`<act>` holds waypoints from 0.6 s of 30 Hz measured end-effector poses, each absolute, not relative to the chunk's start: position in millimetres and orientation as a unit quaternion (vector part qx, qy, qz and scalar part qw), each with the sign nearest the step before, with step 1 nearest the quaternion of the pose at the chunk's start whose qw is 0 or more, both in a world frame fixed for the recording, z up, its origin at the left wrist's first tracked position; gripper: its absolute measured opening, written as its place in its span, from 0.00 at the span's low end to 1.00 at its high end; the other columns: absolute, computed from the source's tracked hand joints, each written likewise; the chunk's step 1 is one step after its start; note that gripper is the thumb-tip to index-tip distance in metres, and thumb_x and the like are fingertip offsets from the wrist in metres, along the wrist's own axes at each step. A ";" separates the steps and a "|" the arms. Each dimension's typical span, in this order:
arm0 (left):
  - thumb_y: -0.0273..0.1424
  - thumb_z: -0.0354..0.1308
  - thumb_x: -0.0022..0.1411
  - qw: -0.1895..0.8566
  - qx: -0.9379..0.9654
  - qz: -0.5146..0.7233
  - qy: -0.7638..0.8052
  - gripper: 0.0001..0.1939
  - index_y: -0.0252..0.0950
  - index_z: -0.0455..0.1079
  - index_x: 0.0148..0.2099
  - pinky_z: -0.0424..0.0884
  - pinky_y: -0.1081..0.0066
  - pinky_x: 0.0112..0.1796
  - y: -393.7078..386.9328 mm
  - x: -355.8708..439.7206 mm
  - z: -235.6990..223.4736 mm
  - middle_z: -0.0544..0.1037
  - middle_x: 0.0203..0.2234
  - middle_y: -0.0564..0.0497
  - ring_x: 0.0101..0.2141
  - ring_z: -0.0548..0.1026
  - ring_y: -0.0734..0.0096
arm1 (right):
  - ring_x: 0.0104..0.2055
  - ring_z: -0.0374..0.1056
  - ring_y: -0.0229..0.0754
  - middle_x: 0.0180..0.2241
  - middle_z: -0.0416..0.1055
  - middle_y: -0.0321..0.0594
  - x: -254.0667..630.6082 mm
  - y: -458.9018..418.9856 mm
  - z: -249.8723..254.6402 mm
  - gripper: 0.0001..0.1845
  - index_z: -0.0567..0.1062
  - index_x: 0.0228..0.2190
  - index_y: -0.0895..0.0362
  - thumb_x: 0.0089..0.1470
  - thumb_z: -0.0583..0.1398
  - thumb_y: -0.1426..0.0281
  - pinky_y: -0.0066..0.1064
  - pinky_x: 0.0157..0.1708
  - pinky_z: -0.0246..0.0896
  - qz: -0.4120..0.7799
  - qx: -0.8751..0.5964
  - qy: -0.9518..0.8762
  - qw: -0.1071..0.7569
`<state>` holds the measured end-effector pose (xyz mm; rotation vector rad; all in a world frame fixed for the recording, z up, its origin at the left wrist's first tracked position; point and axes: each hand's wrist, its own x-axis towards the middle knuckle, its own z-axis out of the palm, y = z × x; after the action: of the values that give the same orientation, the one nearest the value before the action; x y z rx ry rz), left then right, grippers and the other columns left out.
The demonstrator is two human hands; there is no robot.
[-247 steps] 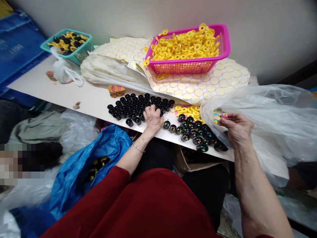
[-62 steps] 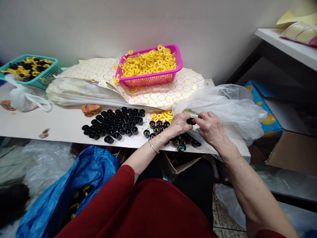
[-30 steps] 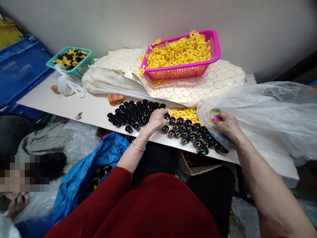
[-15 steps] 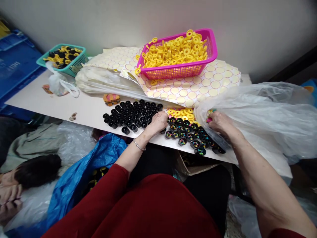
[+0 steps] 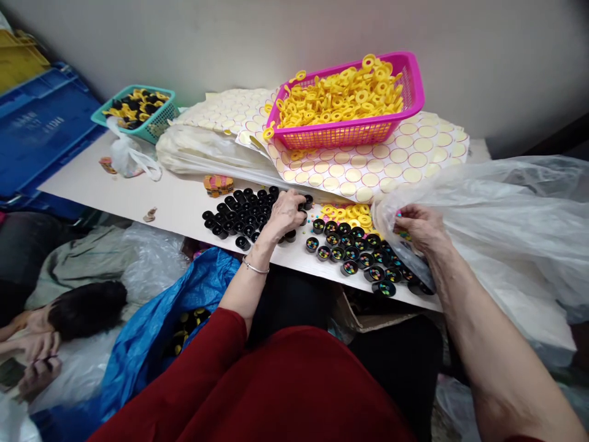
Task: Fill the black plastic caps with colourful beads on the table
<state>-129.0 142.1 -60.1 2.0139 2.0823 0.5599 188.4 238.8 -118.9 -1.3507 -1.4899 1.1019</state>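
Many small black cups (image 5: 243,212) stand in a packed group at the table's middle. My left hand (image 5: 288,212) is over the group's right side, its fingers bent down around a black cup that they partly hide. Further right, more black cups hold coloured beads (image 5: 350,253). My right hand (image 5: 419,227) is closed at the mouth of a clear plastic bag (image 5: 497,190), with small coloured beads showing at its fingertips. Between the hands, behind the filled cups, lie loose yellow rings (image 5: 352,215).
A pink basket (image 5: 340,136) heaped with yellow rings stands on sheets of round stickers (image 5: 427,144). At the back left are a green basket (image 5: 159,123) and a tied bag (image 5: 126,153). A blue sack (image 5: 151,325) and another person (image 5: 87,310) are at lower left.
My left hand has shifted left and back over the black cups. My right hand has stayed by the bag's mouth, its fingers turned a little. The whole view has swung slightly left.
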 end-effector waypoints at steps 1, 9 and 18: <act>0.24 0.59 0.53 0.092 0.687 0.167 0.701 0.15 0.38 0.79 0.43 0.69 0.61 0.46 141.4 -130.7 -61.2 0.76 0.44 0.45 0.45 0.71 0.56 | 0.20 0.64 0.38 0.18 0.68 0.35 191.8 235.9 -116.5 0.14 0.70 0.22 0.54 0.34 0.69 0.65 0.33 0.22 0.66 0.465 -0.531 -0.556 0.438; 0.23 0.57 0.51 0.046 0.698 0.105 0.707 0.11 0.37 0.78 0.36 0.67 0.57 0.45 137.6 -120.9 -69.1 0.74 0.47 0.42 0.48 0.66 0.51 | 0.24 0.69 0.37 0.25 0.75 0.34 201.2 201.5 -91.3 0.19 0.76 0.24 0.55 0.24 0.73 0.68 0.31 0.26 0.69 0.510 -0.486 -0.493 0.511; 0.28 0.58 0.51 0.259 0.718 0.333 0.554 0.17 0.35 0.75 0.45 0.70 0.68 0.41 148.1 -74.1 -56.6 0.79 0.36 0.51 0.37 0.73 0.66 | 0.31 0.71 0.39 0.29 0.77 0.35 188.0 185.1 -70.4 0.16 0.79 0.26 0.55 0.29 0.72 0.67 0.33 0.35 0.69 0.466 -0.479 -0.535 0.516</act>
<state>-74.1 148.1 -56.6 1.9458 1.5015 0.9033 188.0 185.1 -70.4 -1.1512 -1.2846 1.1203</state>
